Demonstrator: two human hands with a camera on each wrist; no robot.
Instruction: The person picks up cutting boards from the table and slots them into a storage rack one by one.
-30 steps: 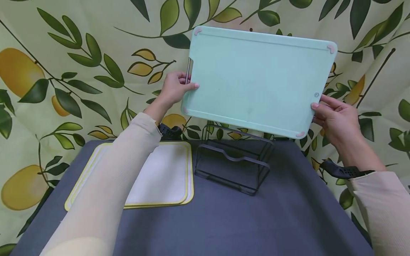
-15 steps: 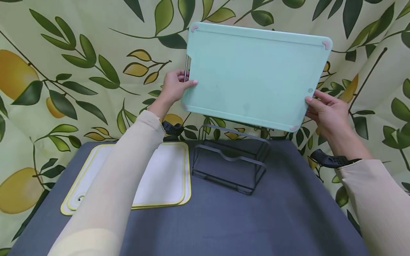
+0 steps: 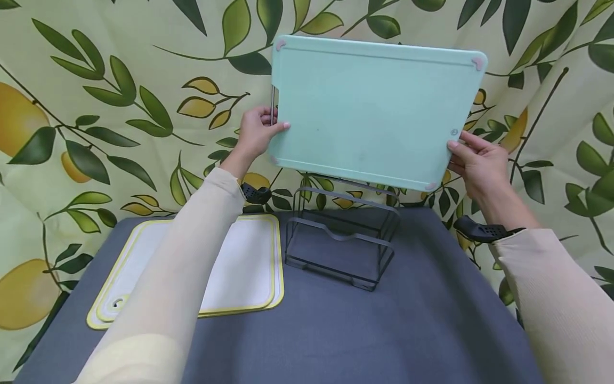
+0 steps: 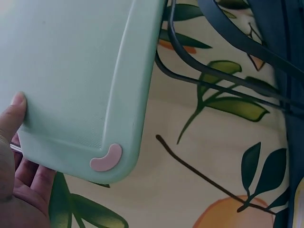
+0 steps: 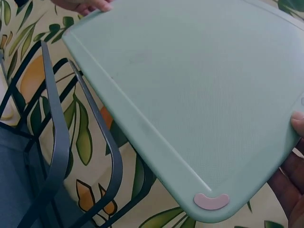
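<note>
A mint-green cutting board (image 3: 374, 112) with pink corner pads is held up, tilted slightly down to the right in the head view. My left hand (image 3: 256, 133) grips its left end by the handle, thumb on the front face. At the lower right edge my right hand (image 3: 484, 162) pinches the board, thumb in front and fingers behind. Just beneath it stands a black wire rack (image 3: 340, 234) on the table. The right wrist view shows the board's lower edge close to the rack bars (image 5: 57, 133); whether they touch I cannot tell.
Two white cutting boards (image 3: 240, 266) with yellow rims lie stacked on the left of the table, partly hidden by my left sleeve. A dark grey cloth covers the table (image 3: 336, 336). Behind hangs a fabric (image 3: 158, 48) printed with leaves and fruit.
Both hands keep their hold on the green board. It has come slightly lower over the rack and its tilt has eased a little. The whole head view has shifted slightly.
</note>
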